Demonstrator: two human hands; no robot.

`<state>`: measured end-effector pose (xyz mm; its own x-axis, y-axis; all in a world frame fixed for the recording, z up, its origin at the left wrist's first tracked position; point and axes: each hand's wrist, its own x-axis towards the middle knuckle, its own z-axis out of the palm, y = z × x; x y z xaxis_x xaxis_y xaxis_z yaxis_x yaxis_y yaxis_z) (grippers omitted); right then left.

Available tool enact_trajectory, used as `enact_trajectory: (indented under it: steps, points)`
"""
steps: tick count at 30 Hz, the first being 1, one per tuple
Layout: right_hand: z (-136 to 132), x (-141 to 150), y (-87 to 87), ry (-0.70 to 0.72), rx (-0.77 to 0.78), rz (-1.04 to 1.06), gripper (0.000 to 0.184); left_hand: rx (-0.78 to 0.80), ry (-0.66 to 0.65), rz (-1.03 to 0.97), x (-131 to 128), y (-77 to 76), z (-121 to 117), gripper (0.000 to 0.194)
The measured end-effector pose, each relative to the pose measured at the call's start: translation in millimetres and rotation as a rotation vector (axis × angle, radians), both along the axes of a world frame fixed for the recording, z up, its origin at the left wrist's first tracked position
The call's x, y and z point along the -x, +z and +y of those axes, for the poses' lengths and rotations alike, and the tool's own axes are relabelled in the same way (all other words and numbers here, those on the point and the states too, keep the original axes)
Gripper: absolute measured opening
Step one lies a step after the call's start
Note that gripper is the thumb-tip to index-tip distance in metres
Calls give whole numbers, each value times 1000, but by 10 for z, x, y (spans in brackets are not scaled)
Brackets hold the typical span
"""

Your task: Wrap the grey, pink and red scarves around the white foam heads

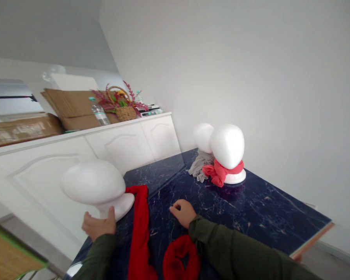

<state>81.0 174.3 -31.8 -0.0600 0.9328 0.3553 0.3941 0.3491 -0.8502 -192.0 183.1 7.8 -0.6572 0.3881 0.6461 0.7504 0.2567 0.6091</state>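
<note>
A white foam mannequin head (pixel 93 181) stands at the left side of the dark blue marbled table (pixel 169 188), leaning leftward in view. My left hand (pixel 100 225) is at its neck, thumb and fingers apart; whether it touches the foam I cannot tell. A long red scarf (pixel 140 233) runs from behind that head's base toward the near edge. Over the table's middle, my right hand (pixel 184 213) is curled closed, with nothing visible in it. Below its wrist lies a looped red cloth (pixel 179 258), perhaps part of the same scarf; the joining part is out of view.
Two more foam heads stand at the back right: one (pixel 228 146) has a coral scarf (pixel 220 171) tied at its neck, the other (pixel 203 137) a grey scarf (pixel 201 165). White cabinets (pixel 125 144) carry cardboard boxes (pixel 72 109), a bottle (pixel 99 112) and a flower basket (pixel 126 113).
</note>
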Motion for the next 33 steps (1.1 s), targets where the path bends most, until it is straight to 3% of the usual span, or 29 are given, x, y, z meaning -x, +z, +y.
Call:
enact_trajectory:
  steps: [2,4,6,8,9,11,13,15,18,21,24,28,33]
  points:
    - [45,-71,51,-68,0,131,19,-104,-131,109,-330,87,-243,71]
    - [106,-192,110,-150,-27,263,20,-65,-458,233,-711,130,-559,53]
    - [177,-358,157,-225,-57,354,22,142,-945,381,-1110,110,-897,44]
    - [237,-547,183,-285,-64,394,25,500,-1405,524,-1463,38,-1175,61]
    - [253,-647,191,-307,-63,400,26,620,-1511,541,-1597,-9,-1266,71]
    - [247,-851,209,-349,-74,410,27,735,-1643,540,-1744,-104,-1329,60]
    - [188,-1072,235,-392,-129,397,27,702,-1671,489,-1714,-176,-1244,30]
    - [106,-1325,257,-478,-259,337,26,631,-1609,424,-1548,-205,-1066,29]
    - [47,-1774,244,-760,-499,238,26,629,-1397,373,-1210,-170,-797,25]
    - [146,-2231,178,-1083,-553,221,28,765,-1235,317,-981,-93,-674,17]
    - [345,-2555,100,-1160,-345,148,39,838,-1182,270,-937,-21,-684,19]
    - [591,-2703,4,-978,77,65,51,780,-1193,238,-989,14,-725,36]
    - [738,-2695,-47,-841,242,81,46,601,-1158,219,-964,-42,-691,34]
